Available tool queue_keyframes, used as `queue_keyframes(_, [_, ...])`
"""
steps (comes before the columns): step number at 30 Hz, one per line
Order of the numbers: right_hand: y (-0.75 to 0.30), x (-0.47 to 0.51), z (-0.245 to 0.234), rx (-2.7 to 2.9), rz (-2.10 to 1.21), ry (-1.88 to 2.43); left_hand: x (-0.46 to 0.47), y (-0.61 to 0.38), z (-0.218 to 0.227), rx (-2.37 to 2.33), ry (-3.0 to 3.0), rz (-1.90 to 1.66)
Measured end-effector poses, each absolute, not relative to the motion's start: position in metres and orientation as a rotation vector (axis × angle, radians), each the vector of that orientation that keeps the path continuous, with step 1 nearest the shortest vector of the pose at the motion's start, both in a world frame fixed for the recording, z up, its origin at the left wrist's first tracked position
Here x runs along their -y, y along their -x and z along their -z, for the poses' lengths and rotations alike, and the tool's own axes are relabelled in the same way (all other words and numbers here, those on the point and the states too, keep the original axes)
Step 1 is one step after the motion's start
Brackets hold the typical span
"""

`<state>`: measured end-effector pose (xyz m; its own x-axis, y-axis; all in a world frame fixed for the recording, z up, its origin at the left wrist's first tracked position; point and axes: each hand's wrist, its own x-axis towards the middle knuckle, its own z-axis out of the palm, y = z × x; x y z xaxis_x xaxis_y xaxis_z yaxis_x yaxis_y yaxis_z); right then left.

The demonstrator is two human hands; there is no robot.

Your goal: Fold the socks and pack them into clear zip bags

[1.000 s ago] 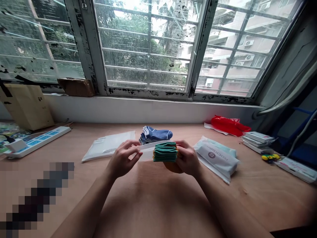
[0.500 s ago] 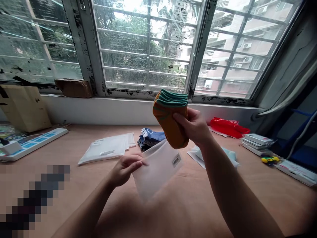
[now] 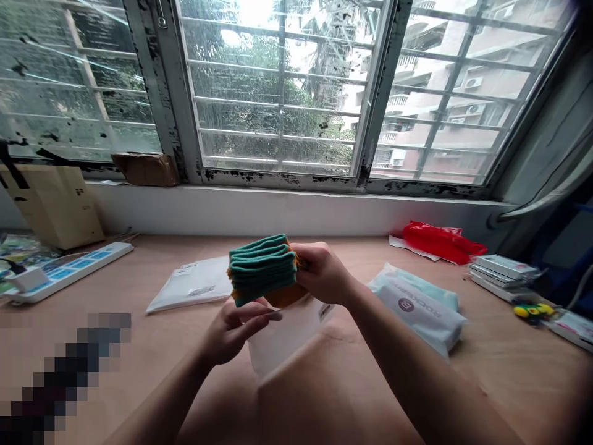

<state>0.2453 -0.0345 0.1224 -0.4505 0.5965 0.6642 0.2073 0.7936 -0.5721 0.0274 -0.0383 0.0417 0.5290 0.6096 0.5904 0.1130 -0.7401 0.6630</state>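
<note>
My right hand [image 3: 322, 272] grips a folded stack of socks [image 3: 262, 269] with teal-green cuffs and orange bodies, holding it low above the desk. The stack sits just above the mouth of a translucent plastic bag [image 3: 282, 339], with its lower edge close to my left hand. My left hand [image 3: 234, 330] pinches the bag's upper edge between thumb and fingers. A small white label on the bag is partly hidden behind the socks.
A white mailer [image 3: 192, 285] lies on the wooden desk [image 3: 509, 364] left of my hands. To the right are a white-and-pale-blue packaged pouch [image 3: 419, 309], a red plastic bag [image 3: 442, 241] and stacked flat boxes [image 3: 503, 272]. A power strip [image 3: 69, 272] lies at far left.
My right hand has brought the sock stack down from high up and leftward, to just above the bag's mouth. My left hand still holds the bag. The blue socks behind are now out of sight.
</note>
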Motion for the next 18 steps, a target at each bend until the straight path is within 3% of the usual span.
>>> queue_keyframes(7, [-0.269,0.028,-0.130,2.399,-0.763,0.721,0.029,-0.025,-0.035,-0.665,-2.303,-1.243])
queue_keyframes(18, [-0.286,0.029,-0.133,2.495,-0.756,0.996,0.024,-0.032,-0.026,-0.618,-2.159,-1.384])
